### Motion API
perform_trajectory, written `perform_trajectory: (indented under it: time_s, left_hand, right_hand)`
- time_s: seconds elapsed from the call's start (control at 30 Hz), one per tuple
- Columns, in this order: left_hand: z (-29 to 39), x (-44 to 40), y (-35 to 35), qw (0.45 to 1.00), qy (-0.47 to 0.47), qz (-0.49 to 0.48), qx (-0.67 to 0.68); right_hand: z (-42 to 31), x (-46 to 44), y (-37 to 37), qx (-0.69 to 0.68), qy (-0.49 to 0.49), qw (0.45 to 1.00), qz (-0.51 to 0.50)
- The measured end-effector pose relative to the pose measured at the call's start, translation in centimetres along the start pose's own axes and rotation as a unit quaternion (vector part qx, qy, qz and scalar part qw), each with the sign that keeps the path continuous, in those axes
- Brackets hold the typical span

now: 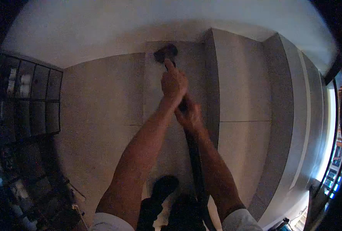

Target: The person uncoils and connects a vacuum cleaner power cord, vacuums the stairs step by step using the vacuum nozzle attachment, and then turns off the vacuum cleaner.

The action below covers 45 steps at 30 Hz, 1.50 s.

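A dark nozzle head [166, 52] lies against the tiled floor close to the foot of the wall. My left hand [174, 82] is closed around the handle just behind the head, one finger stretched along it. Lower down, my right hand [192, 115] wraps the same dark tube and is slightly blurred. From there a black hose [194, 161] runs back between my forearms towards my legs; it looks like a vacuum cleaner hose. My palms hide most of the grip.
Tiled steps [244, 84] drop away on the right, their edge beside my right arm. A pale wall [101, 27] closes off the front. On the left stands a dark metal grille [30, 92]. My dark shoe [166, 186] is on the landing. Bright light enters at far right.
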State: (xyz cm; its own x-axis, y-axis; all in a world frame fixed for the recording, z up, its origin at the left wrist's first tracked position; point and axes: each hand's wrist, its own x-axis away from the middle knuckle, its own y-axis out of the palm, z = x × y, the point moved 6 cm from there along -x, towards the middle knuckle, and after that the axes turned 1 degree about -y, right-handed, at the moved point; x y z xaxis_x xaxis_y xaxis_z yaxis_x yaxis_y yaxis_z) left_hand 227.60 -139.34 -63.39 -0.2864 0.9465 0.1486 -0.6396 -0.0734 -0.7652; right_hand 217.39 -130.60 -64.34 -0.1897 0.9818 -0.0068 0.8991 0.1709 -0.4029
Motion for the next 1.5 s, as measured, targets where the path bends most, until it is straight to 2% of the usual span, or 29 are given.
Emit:
perform_trajectory:
  time_s: [0.07,0.13,0.2,0.27,0.3,0.33,0.4,0.47,0.5,0.53,0.57,0.67,0.73,0.8,0.9,0.97,1.0,1.07,1.1,1.13,1.2,1.3,1.37,1.43,1.5]
  left_hand:
    - [-0.1,-3.1,-0.3,1.0,-0.008,0.014,-0.001]
    - [-0.8,-4.9,-0.3,1.0,-0.013,0.028,-0.003]
    - [-2.2,-6.0,-0.4,0.995,-0.019,0.087,-0.053]
    - [-3.0,-6.2,-0.4,0.993,0.019,0.044,-0.11]
    - [-2.9,-5.3,-0.2,0.989,0.035,0.023,-0.139]
    - [-2.5,-4.1,-0.2,0.984,0.053,0.002,-0.168]
    - [-3.0,-0.6,-2.0,0.997,-0.012,0.052,-0.06]
    - [-3.9,4.2,-1.9,0.998,-0.005,0.04,-0.043]
    - [-4.1,7.5,-2.2,0.999,-0.044,-0.003,0.003]
    - [-3.5,11.2,-3.0,0.994,-0.083,-0.046,0.049]
    - [-3.1,14.3,-3.5,0.985,-0.129,-0.103,0.056]
    - [-5.6,21.6,-2.0,0.984,-0.096,-0.115,0.094]
    - [-4.2,21.3,-1.3,0.995,-0.001,-0.082,0.059]
    - [-2.2,18.3,-0.7,0.995,0.03,-0.064,0.073]
    - [-1.0,13.8,0.4,0.997,0.056,-0.053,0.024]
    - [0.3,13.8,0.3,0.996,0.011,-0.084,0.041]
    - [0.2,15.7,0.8,0.995,0.06,-0.062,0.043]
    - [-0.7,23.1,1.2,0.989,0.075,-0.112,0.054]
    - [-0.8,26.5,1.3,0.98,0.041,-0.184,0.064]
    - [-1.3,29.3,1.6,0.981,0.041,-0.18,0.065]
    - [-0.9,32.8,2.0,0.982,0.134,-0.126,0.054]
    - [-0.3,29.1,3.3,0.978,0.091,-0.17,0.077]
    - [1.2,25.3,2.8,0.979,0.074,-0.185,0.031]
    - [2.1,23.0,2.1,0.98,0.039,-0.191,0.051]
    - [2.4,22.3,2.2,0.984,0.071,-0.157,0.032]
  right_hand:
    - [-0.2,-3.0,0.2,-0.025,-0.061,0.997,-0.036]
    - [0.4,-5.0,1.0,0.009,-0.031,0.998,-0.05]
    - [0.6,-5.3,1.4,0.042,-0.005,0.997,-0.058]
    - [-0.8,-5.1,0.9,0.017,-0.035,0.998,-0.052]
    - [-1.3,-4.5,0.6,0.016,-0.034,0.998,-0.046]
    - [-1.1,-3.4,1.0,0.034,0.007,0.997,-0.073]
    - [-1.2,-0.6,1.4,0.062,0.061,0.99,-0.108]
    - [-1.0,4.0,1.7,0.067,0.057,0.988,-0.129]
    - [-0.6,6.9,1.9,0.06,0.043,0.987,-0.14]
    - [-1.6,10.2,1.4,0.058,0.084,0.981,-0.163]
    - [-1.9,14.3,1.5,0.034,0.076,0.985,-0.149]
    - [-2.3,23.2,1.5,0.107,0.059,0.985,-0.119]
    - [-1.3,24.6,0.9,0.068,0.103,0.987,-0.102]
    - [0.5,20.1,0.8,0.039,0.079,0.994,-0.069]
    - [0.1,14.5,0.1,-0.002,0.049,0.999,-0.019]
    - [-1.5,14.1,-1.6,0.04,0.051,0.998,-0.016]
    - [-1.1,16.6,-1.7,0.081,0.099,0.991,-0.036]
    - [-2.9,23.8,-2.8,0.1,0.095,0.99,-0.016]
    - [-5.0,27.0,-3.8,0.08,0.042,0.996,0.023]
    - [-3.9,32.0,-3.4,0.102,0.116,0.988,-0.023]
    - [-2.6,35.1,-3.3,0.124,0.201,0.969,-0.07]
    - [-2.1,31.3,-4.0,0.121,0.153,0.98,-0.025]
    - [-1.2,27.8,-3.3,0.112,0.167,0.979,-0.021]
    - [-1.1,24.7,-3.1,0.121,0.173,0.977,-0.014]
    - [-0.8,23.6,-3.3,0.116,0.163,0.98,0.001]
